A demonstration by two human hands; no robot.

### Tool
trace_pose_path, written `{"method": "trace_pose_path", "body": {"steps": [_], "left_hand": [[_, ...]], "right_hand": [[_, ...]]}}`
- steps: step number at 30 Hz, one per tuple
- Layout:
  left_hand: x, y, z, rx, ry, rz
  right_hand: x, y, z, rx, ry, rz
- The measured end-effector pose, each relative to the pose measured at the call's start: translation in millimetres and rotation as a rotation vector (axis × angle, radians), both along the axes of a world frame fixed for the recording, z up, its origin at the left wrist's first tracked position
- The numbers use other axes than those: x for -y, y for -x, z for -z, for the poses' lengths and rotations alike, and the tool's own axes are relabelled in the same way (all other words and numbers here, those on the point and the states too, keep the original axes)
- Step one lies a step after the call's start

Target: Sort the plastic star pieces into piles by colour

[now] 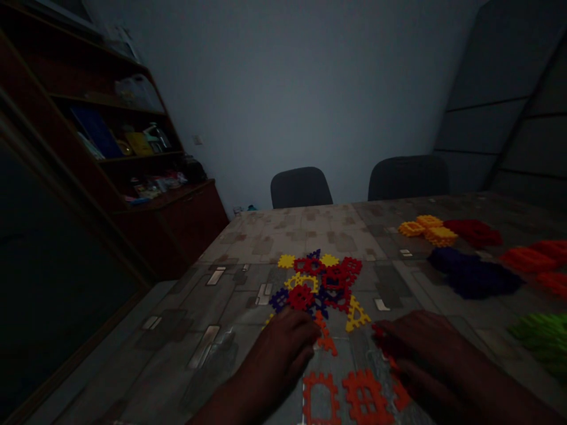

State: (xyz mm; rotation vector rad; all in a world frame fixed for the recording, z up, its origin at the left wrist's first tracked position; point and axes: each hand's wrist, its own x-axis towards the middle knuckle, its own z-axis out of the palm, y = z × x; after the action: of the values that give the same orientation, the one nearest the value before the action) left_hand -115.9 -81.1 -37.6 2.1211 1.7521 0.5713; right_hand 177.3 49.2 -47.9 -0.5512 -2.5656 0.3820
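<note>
My left hand (287, 342) reaches the near edge of a loose pile of toothed plastic building tiles. Its fingers are bent together, their tips beside an orange triangular tile (326, 335); what they hold, if anything, is hidden. My right hand (427, 351) is closed, palm down, over a red tile (379, 334) that shows at its fingertips. Partly under that hand lies an orange tile (401, 394). Between my hands are a yellow triangular tile (355, 316), an orange frame tile (321, 398) and an orange window tile (367, 396). Red tiles (301, 296) lie among blue and yellow ones in the pile.
Sorted heaps line the right side: yellow tiles (429, 230), dark red tiles (473, 232), blue tiles (476, 274), orange-red tiles (531, 258) and green tiles (543, 339). Two chairs (301, 186) stand beyond the patterned table (248, 242). A wooden shelf unit (186, 215) is at left.
</note>
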Motion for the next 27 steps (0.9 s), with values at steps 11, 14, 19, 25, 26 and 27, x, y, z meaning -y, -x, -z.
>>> {"method": "trace_pose_path", "body": {"steps": [11,14,19,25,26,27], "left_hand": [[-5.8,1.8,21.8,-0.172,0.001,-0.084],[-7.1,6.5,23.1,-0.179,-0.046,-0.069],[-6.8,8.9,26.6,-0.054,-0.158,-0.015],[-2.6,-7.3,20.0,-0.073,-0.493,0.114],[-1.6,-11.7,17.6,-0.103,-0.567,0.135],[-0.7,-16.1,15.2,-0.131,-0.631,0.156]], "right_hand": [[-5.8,3.4,11.6,0.097,0.142,0.011],[-7.5,4.5,11.0,0.108,0.155,0.018],[-6.1,5.6,7.3,0.098,0.142,0.044],[8.0,10.6,6.3,0.000,0.326,0.088],[11.1,12.7,6.4,-0.023,0.422,0.091],[14.1,15.2,6.8,-0.036,0.526,0.084]]}}
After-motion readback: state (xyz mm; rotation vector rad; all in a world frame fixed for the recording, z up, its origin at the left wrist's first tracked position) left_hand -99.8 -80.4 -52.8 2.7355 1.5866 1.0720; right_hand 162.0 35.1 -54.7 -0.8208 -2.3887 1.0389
